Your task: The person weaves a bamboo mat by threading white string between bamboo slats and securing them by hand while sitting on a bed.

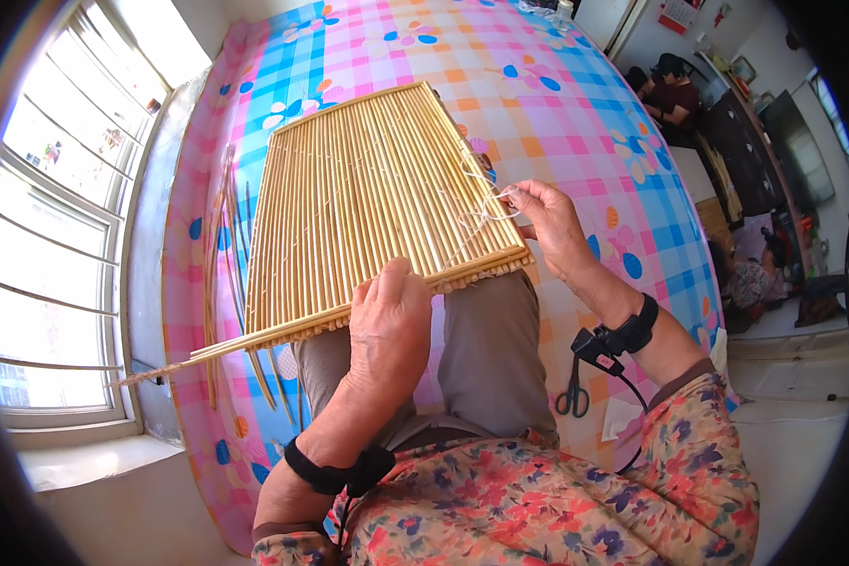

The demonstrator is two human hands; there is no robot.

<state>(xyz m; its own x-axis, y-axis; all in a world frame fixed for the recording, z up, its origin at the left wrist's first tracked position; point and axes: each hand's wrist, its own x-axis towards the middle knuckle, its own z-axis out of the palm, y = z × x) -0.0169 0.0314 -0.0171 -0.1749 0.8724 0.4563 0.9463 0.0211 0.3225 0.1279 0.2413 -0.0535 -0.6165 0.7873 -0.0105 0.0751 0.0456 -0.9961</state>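
Your left hand [390,321] is curled over the near edge of the woven reed mat [373,203], fingers pressed down on the ends of the reeds, thumb side toward the middle, so it clamps the mat against your lap. Your right hand [549,222] sits at the mat's right edge, fingers pinched shut on a loop of pale string [486,209] that runs from your fingertips back across the last few reeds. The mat leans away from both hands, its far edge raised over the checked cloth [538,94] of the bed. Out past your left hand, one long reed [174,363] sticks sideways beyond the mat's corner, and loose reeds [226,236] lie on the cloth beside that edge. Below your right wrist, scissors [573,391] lie on the cloth just beside your knee. Beyond your right hand the cloth lies open toward the bed's rim.
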